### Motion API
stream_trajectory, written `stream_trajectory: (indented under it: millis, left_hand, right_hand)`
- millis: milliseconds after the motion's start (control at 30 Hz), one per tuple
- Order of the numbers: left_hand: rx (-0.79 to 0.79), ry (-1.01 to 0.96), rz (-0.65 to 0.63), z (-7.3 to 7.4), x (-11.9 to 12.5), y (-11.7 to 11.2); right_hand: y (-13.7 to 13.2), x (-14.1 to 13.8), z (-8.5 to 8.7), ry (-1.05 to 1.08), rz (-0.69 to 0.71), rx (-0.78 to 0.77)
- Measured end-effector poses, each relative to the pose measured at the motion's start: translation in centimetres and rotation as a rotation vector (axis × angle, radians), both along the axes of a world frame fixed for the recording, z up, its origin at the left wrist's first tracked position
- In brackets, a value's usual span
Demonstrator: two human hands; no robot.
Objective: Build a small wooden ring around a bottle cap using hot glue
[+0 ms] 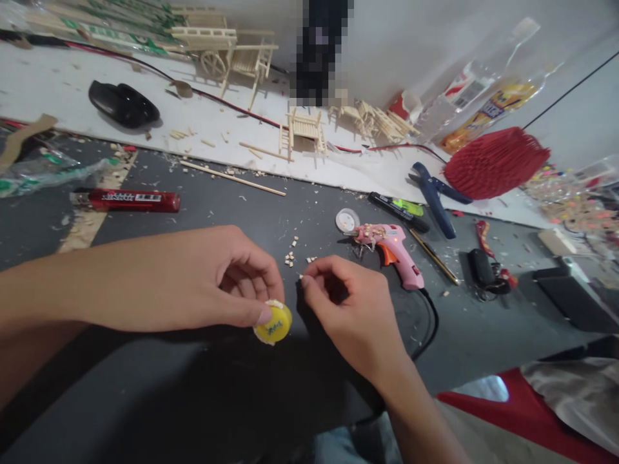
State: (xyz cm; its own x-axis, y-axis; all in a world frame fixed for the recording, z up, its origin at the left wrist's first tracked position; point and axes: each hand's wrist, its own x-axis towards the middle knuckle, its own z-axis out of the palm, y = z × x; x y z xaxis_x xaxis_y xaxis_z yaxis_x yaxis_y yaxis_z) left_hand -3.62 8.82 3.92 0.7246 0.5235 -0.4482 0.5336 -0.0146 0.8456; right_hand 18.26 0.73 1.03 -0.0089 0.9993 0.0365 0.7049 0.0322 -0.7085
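Between the thumb and fingers of my left hand (213, 280) is a yellow bottle cap (276, 324) with blue print, tilted toward me. Small pale bits line part of its edge. My right hand (351, 309) is closed in a pinch just to the right, holding a tiny pale wood piece (301, 276) at the fingertips. Beyond the hands, several small wood bits (289, 260) lie on the dark tabletop. A pink glue gun (399, 254) with an orange trigger rests right of them, its nozzle pointing left beside a white cap (346, 221).
A red lighter (133, 200) and a thin stick (232, 178) lie at left. Dark blue pliers (435, 196), a black marker (397, 211), a gold pen (435, 258) and keys (483, 270) are at right. Miniature wooden furniture (304, 132), a black mouse (123, 103) and plastic bottles (493, 106) stand behind.
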Motion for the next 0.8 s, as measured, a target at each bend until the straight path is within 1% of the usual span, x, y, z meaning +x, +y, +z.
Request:
stream_trajectory:
  millis: [67, 167, 233, 300, 433, 567, 800]
  left_hand:
    - [-0.048, 0.036, -0.054, -0.6, 0.2, -0.1]
    - [-0.095, 0.02, -0.048, -1.5, 0.8, -0.5]
    - [-0.143, -0.009, -0.03, -2.1, 1.5, -0.8]
    - [-0.183, -0.017, 0.003, -2.6, 2.1, -1.1]
    - [-0.224, -0.048, 0.09, -3.3, 2.8, -1.5]
    - [-0.216, -0.075, 0.094, -3.6, 2.8, -1.8]
    - [-0.159, -0.087, 0.164, -3.2, 3.1, -2.2]
  right_hand:
    - [-0.8, 0.1, 0.5, 0.178, -0.092, -0.111]
    - [-2.1, 0.6, 0.6, 0.51, -0.209, -0.285]
    - [-2.8, 0.9, 0.2, 0.647, -0.231, -0.337]
    - [-3.3, 1.2, -0.2, 0.719, -0.24, -0.356]
    - [-3.5, 1.0, -0.5, 0.734, -0.231, -0.347]
    - [-3.6, 0.6, -0.5, 0.673, -0.244, -0.333]
    - [-3.6, 0.4, -0.7, 0.464, -0.144, -0.14]
